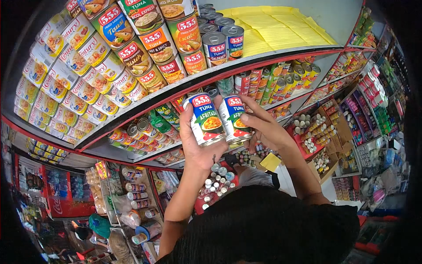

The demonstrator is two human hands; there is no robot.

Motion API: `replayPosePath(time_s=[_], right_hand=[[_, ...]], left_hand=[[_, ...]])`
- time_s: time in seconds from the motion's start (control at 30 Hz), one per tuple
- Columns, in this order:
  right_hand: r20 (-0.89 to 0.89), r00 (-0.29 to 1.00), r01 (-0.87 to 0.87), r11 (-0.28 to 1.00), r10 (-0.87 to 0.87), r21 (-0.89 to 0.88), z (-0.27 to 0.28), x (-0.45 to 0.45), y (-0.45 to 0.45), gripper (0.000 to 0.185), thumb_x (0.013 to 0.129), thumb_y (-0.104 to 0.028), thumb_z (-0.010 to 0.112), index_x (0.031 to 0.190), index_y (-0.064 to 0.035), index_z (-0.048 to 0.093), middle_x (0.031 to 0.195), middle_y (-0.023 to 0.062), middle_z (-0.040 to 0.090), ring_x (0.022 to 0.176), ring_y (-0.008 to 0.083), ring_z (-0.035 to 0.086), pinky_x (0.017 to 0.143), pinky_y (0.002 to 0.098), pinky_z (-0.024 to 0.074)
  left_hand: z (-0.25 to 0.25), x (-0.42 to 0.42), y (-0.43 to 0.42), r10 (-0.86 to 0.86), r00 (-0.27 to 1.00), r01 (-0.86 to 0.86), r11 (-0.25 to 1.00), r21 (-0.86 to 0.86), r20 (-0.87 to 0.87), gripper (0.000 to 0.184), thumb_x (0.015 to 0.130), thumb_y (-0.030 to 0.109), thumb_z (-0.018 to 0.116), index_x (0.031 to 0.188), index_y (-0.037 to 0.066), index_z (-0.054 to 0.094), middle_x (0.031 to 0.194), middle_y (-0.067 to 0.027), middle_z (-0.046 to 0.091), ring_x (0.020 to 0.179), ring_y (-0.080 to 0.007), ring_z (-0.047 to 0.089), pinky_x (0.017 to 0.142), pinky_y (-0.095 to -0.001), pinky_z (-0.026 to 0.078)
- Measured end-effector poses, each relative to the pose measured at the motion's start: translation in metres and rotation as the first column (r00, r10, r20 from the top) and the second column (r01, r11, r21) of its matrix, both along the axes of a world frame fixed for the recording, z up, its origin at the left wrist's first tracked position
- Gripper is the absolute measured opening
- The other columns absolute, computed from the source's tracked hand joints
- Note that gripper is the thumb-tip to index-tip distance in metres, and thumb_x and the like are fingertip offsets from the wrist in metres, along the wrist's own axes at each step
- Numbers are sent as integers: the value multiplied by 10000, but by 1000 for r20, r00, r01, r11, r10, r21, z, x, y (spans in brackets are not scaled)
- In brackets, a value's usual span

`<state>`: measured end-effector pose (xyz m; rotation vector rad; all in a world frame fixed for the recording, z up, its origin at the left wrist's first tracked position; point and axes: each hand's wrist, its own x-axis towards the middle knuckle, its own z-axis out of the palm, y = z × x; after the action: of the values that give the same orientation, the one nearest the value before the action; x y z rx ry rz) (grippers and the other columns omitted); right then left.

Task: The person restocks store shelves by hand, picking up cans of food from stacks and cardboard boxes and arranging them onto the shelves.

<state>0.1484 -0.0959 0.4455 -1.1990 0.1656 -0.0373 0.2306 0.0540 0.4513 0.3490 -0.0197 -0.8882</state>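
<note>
My left hand (196, 147) is wrapped round a blue-and-white 555 Tuna Afritada can (205, 119). Beside it, my right hand (266, 125) grips a second Afritada can (234, 115), its fingers over the right side. Both cans are held side by side, slightly tilted, labels facing me, in front of the shelf edge (176, 90). Above them on the upper shelf stand a Tuna Caldereta can (215, 49) and another Afritada can (234, 43), with more cans behind.
Stacked Century cans (61, 79) and 555 cans (160, 44) fill the upper shelf's left. Yellow sheets (272, 28) lie at its right. More cans line the lower shelf (299, 99). Below are a red crate with cans (220, 178), a cardboard box (340, 136) and a yellow paper (270, 162).
</note>
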Motion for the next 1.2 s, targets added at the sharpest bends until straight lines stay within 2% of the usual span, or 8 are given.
replayPosePath(time_s=[0.43, 0.53, 0.67, 0.77, 0.93, 1.03, 1.13, 1.2], right_hand=[[13, 995, 98, 988, -101, 120, -14, 2, 7, 657, 853, -306, 635, 1387, -112, 304, 935, 107, 598, 553, 140, 593, 385, 238, 438], [45, 983, 170, 980, -175, 101, -10, 2, 5, 632, 848, -297, 644, 1361, -105, 329, 943, 105, 600, 568, 119, 586, 389, 224, 423], [206, 951, 273, 937, -229, -219, 1, 1, 4, 558, 853, -217, 643, 1318, -88, 362, 998, 108, 598, 693, 92, 588, 473, 206, 446], [251, 961, 200, 914, -114, -353, 10, -3, 4, 468, 896, -183, 586, 1316, -76, 410, 1074, 109, 578, 959, 113, 551, 752, 248, 476], [334, 929, 309, 829, -159, -465, 17, -4, 1, 348, 935, -183, 509, 1256, -51, 518, 1060, 96, 584, 943, 148, 549, 817, 278, 441], [452, 881, 458, 481, -137, -747, 16, -2, -8, 313, 917, -183, 523, 1199, -54, 567, 1000, 147, 580, 882, 197, 570, 775, 299, 447], [418, 887, 423, 703, -195, -571, 14, 2, -7, 323, 918, -193, 528, 1208, -53, 555, 990, 130, 577, 875, 173, 564, 764, 292, 452], [424, 889, 402, 737, -172, -543, 6, 6, -8, 339, 926, -215, 516, 1225, -56, 541, 959, 86, 565, 829, 130, 553, 692, 248, 450]], left_hand=[[2, 1, 3, -26, 1000, 26, 1000, -12, -4, 689, 771, 588, 558, 1210, 57, 546, 1211, -72, 569, 1168, -283, 470, 1024, -545, 269], [1, -1, 8, -66, 998, 66, 996, -52, -11, 559, 794, 530, 562, 1147, 97, 556, 1179, -84, 581, 1143, -280, 494, 1020, -541, 292], [-1, -4, 11, -40, 999, 41, 998, -47, 15, 518, 804, 525, 552, 1147, 137, 556, 1224, -105, 561, 1187, -322, 466, 1003, -604, 288], [-3, -6, 11, -65, 995, 65, 998, 3, 75, 516, 819, 484, 562, 1172, 110, 526, 1238, -155, 544, 1157, -357, 492, 967, -605, 345], [-9, -3, 16, -133, 988, 137, 989, -53, 73, 553, 800, 565, 544, 1141, 131, 581, 1195, -95, 591, 1163, -314, 489, 1008, -615, 269], [-11, -5, 15, -137, 988, 134, 989, -56, -73, 511, 817, 510, 560, 1154, 125, 551, 1210, -122, 574, 1189, -352, 464, 1006, -652, 246], [-10, -10, 15, -134, 989, 128, 987, -100, -62, 597, 783, 582, 545, 1144, 108, 581, 1199, -84, 587, 1211, -339, 440, 1008, -666, 217], [-11, -11, 15, -115, 991, 109, 990, -90, -64, 641, 787, 600, 518, 1179, 95, 561, 1210, -89, 577, 1225, -363, 420, 987, -719, 183]])
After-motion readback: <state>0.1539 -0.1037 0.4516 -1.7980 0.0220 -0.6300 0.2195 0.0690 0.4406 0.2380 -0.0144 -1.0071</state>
